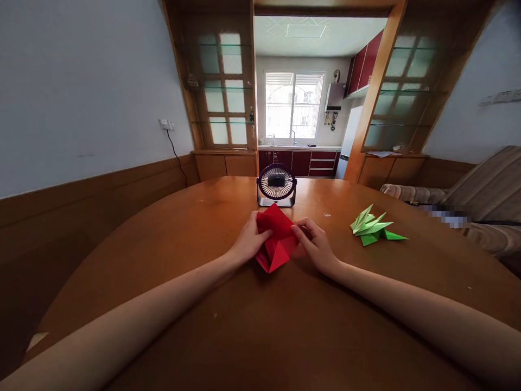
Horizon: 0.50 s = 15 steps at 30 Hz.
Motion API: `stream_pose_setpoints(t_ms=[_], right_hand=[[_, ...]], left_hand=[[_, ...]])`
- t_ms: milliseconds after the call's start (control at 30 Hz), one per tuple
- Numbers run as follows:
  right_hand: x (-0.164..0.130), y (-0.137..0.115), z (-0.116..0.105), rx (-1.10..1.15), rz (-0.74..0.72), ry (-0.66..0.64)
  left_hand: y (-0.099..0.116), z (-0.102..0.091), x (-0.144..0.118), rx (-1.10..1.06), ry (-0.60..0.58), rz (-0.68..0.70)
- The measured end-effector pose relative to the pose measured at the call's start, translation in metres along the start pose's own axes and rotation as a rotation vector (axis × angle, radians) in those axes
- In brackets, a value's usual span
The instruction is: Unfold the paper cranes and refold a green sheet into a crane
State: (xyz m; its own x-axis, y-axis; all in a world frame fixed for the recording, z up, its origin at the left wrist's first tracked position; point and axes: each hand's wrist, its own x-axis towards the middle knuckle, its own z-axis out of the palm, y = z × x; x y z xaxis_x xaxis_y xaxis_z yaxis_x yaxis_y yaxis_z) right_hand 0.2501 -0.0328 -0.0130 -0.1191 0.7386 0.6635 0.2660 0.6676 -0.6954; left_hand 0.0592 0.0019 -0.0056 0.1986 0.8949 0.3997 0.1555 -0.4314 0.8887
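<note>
A partly folded sheet of red origami paper [277, 231] is held between both hands above the table, with creased flaps opening toward me at its lower end. My left hand [253, 238] grips its left side, thumb on top and the other fingers mostly hidden beneath. On the right edge, my right hand [313, 241] pinches the paper between thumb and fingers. Several folded green paper pieces [371, 225], light and darker green with pointed tips, lie in a group on the table to the right of my right hand.
A small dark desk fan [277, 183] stands just beyond the red paper on the brown wooden table [183, 233], whose far edge curves. At the right is a striped sofa [480, 184]. Behind, a doorway opens to a kitchen with a window [293, 106].
</note>
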Motion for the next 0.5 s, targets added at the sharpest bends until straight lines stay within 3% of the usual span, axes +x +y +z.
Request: stream_pose_setpoints(t_ms=[233,500], right_hand=[[0.0,0.0,0.001,-0.125,-0.013,0.011],[0.009,0.023,-0.005,0.052,0.259,0.15]], left_hand=[[0.005,-0.004,0.014,-0.25,0.124,-0.162],[0.033,-0.016,0.019,-0.384,0.007,-0.306]])
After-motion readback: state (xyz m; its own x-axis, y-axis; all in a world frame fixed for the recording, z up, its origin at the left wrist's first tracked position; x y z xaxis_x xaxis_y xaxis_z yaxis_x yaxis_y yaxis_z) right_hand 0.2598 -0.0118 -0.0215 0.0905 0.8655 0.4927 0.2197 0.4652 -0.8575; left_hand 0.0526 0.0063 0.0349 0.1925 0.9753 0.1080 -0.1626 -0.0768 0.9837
